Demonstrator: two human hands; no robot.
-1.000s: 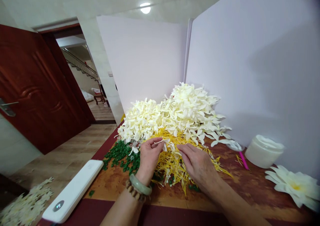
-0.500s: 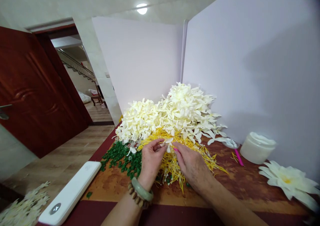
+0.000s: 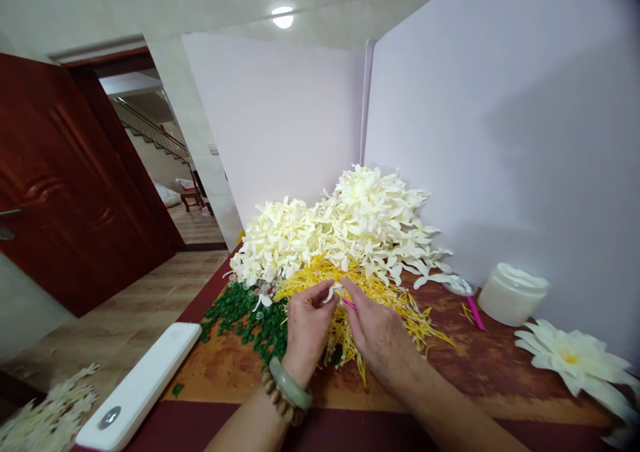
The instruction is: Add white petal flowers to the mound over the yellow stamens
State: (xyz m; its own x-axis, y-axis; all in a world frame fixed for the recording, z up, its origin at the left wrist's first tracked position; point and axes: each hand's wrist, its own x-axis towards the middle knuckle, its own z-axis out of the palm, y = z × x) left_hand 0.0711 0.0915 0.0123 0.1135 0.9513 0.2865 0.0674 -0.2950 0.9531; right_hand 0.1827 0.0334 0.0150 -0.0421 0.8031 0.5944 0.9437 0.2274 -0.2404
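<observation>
My left hand [image 3: 309, 325], with a green bangle and a beaded bracelet at its wrist, pinches a small white artificial flower petal piece [image 3: 329, 296]. Close beside it, my right hand [image 3: 383, 335] is closed on a slim pink stick-like tool [image 3: 349, 303], its fingertips meeting the left ones at the petal piece. What lies between the fingertips is partly hidden. Both hands are over a heap of yellow artificial stamens [image 3: 407, 305]. Green plastic flower parts [image 3: 233, 312] lie to the left, and a large pile of cream-white petals [image 3: 295, 239] rises behind.
At the right stand a jar of white paste [image 3: 513, 299], a pink-handled tool [image 3: 476, 313] and a large finished-looking white flower [image 3: 570, 355]. A long white device [image 3: 143, 385] lies at the left table edge. White panels [image 3: 280, 119] close off the back and right.
My hands have come closer together around the petal piece, the left shifting slightly right. Its petals, spread out before, are now mostly covered by fingers.
</observation>
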